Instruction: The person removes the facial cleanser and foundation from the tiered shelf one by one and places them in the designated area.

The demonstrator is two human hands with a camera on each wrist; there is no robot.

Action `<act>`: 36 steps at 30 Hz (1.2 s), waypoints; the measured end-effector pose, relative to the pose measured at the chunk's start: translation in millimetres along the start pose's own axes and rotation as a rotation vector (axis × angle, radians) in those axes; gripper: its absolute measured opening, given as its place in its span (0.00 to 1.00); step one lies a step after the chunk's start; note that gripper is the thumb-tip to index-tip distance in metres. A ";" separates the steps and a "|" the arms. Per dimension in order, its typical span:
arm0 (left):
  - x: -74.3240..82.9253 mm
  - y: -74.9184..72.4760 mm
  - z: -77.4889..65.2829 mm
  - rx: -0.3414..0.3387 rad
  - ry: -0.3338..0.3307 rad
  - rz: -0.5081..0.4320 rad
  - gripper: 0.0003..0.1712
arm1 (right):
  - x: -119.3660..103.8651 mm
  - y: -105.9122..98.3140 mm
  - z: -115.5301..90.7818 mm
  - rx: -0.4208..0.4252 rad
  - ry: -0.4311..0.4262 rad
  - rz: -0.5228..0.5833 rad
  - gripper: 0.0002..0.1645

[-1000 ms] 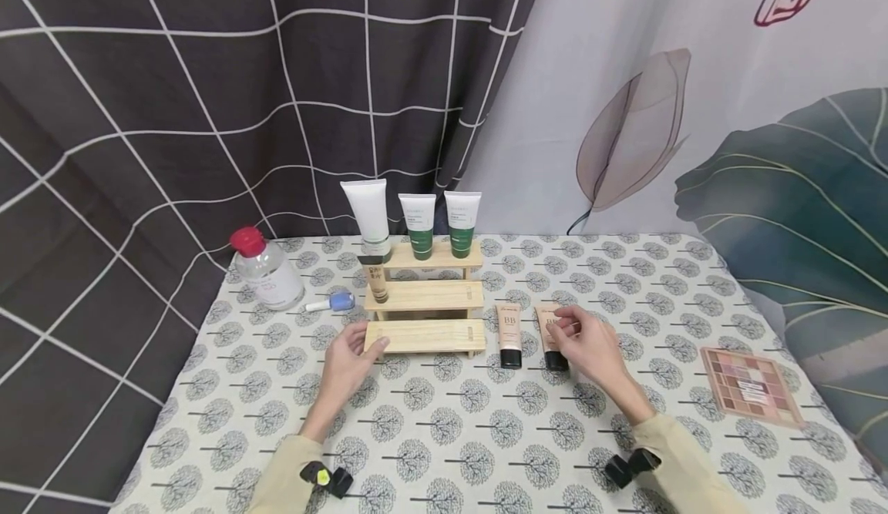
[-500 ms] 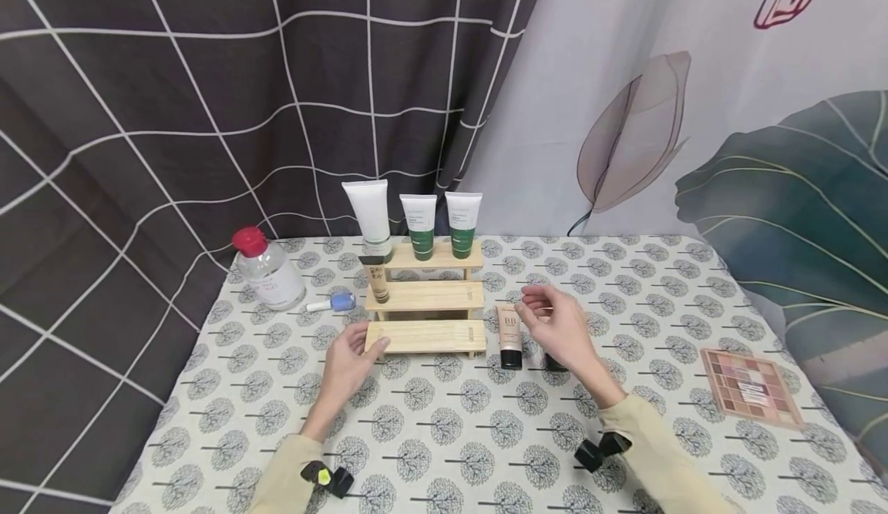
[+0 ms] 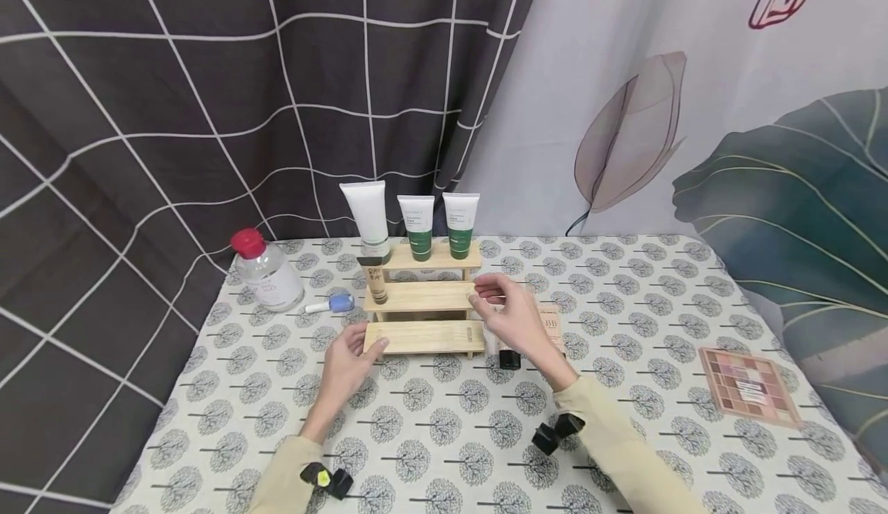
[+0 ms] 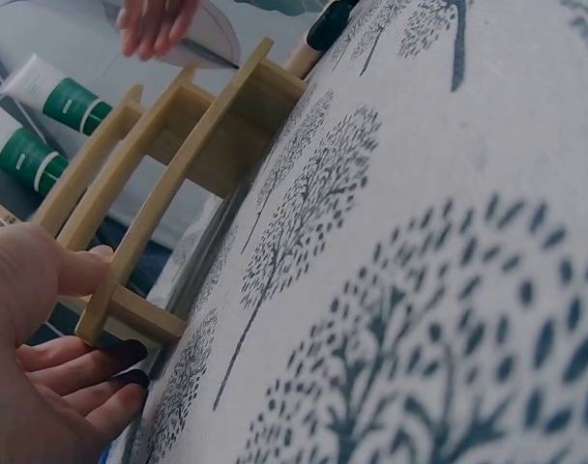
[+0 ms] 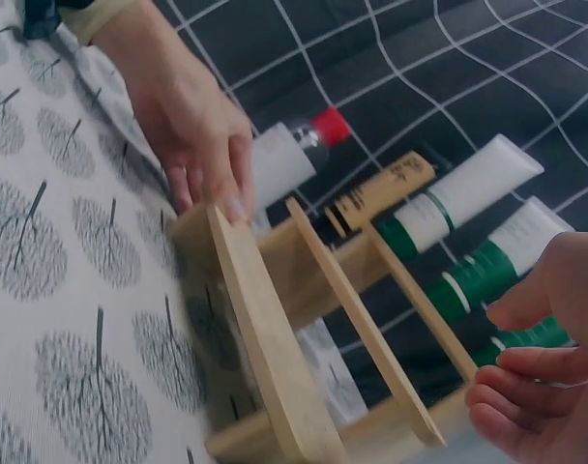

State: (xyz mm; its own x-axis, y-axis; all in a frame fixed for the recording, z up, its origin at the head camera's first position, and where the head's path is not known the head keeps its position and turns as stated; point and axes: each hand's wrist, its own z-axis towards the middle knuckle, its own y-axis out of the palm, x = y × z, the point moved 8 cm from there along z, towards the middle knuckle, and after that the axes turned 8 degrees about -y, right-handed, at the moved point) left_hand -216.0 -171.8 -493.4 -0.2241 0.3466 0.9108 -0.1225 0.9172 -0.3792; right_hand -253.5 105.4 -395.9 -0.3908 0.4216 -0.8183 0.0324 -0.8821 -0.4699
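Note:
My left hand grips the left end of the lowest step of a three-tier wooden display stand, thumb on top and fingers below. Beside the stand's right end hovers my right hand, its fingers loosely bent and holding nothing; the left wrist view shows its fingertips apart from the wood. A white tube and two white-and-green tubes stand on the top step. On the middle step, a small tan tube stands at the left. Two BB cream tubes lie under my right arm, partly hidden.
Left of the stand are a clear bottle with a red cap and a small blue bottle with a white cap. An eyeshadow palette lies at the right on the tree-patterned cloth. Curtains hang behind the table.
My right hand has moved left from above the right BB cream tube, past the other one, to the stand's right end. The left hand has stayed on the stand.

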 end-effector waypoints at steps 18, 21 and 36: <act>-3.1 -1.5 -1.3 0.012 -0.017 -0.002 0.32 | -22.8 73.6 25.4 -0.077 -0.011 0.159 0.24; -3.6 -1.1 -1.2 0.006 -0.022 0.003 0.32 | -26.3 87.4 29.8 -0.110 -0.002 0.176 0.26; -2.2 0.5 0.7 0.000 -0.021 -0.008 0.36 | -33.5 128.5 48.4 -0.159 0.007 0.182 0.28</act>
State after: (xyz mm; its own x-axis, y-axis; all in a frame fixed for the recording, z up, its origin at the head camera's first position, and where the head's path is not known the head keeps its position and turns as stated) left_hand -216.2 -172.3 -495.7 -0.2430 0.3353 0.9102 -0.1240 0.9199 -0.3720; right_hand -280.7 -32.3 -412.9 -0.3588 0.2609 -0.8962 0.2462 -0.8997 -0.3605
